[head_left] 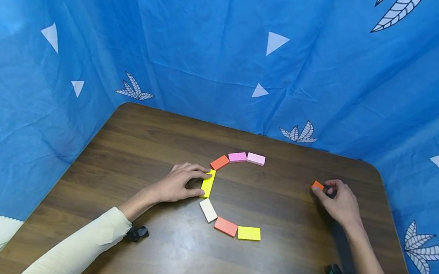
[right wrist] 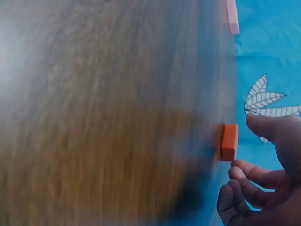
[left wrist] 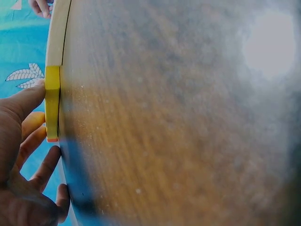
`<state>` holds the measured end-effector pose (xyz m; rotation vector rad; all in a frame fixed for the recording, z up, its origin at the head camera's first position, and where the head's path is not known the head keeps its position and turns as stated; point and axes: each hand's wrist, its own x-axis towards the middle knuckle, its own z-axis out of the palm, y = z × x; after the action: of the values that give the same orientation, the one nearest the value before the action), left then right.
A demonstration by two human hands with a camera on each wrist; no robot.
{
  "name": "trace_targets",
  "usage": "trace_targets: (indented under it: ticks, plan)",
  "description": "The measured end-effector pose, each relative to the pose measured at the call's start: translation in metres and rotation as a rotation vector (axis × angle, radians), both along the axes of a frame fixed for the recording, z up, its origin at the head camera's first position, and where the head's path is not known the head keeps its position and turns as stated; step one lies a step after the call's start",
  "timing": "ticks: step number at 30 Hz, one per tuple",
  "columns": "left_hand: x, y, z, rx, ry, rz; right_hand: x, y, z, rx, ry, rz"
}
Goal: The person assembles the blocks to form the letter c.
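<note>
At the left side of a curved row of blocks, my left hand (head_left: 182,183) pinches a long yellow block (head_left: 207,187), thumb near its close end and fingers near its far end. The left wrist view has that yellow block (left wrist: 52,101) edge-on on the table, between thumb and fingers. Far to the right, my right hand (head_left: 341,202) is at a small orange block (head_left: 318,185) that stands by itself. In the right wrist view the thumb (right wrist: 263,126) and index fingertip lie on either side of the orange block (right wrist: 229,141), with a gap at the thumb.
Above the yellow block the row continues with a red-orange block (head_left: 220,162), a pink block (head_left: 237,157) and a pale pink block (head_left: 256,159). Below follow a cream block (head_left: 208,210), a coral block (head_left: 226,227) and another yellow block (head_left: 249,233). Blue curtains (head_left: 222,54) surround the wooden table (head_left: 170,260).
</note>
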<state>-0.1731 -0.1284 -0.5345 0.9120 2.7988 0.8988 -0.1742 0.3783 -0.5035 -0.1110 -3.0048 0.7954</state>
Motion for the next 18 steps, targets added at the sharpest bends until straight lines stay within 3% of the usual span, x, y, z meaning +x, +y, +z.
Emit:
trace_targets:
  ticks: [9, 18]
  plan:
    - [-0.0003, 0.0034, -0.0019, -0.001, 0.004, 0.0, -0.0084, -0.0075, -0.0095, 0.073, 0.031, -0.023]
    - [-0.0001, 0.0014, -0.0017, -0.003, -0.015, 0.006, -0.006, -0.0097, -0.0103, 0.028, 0.026, 0.01]
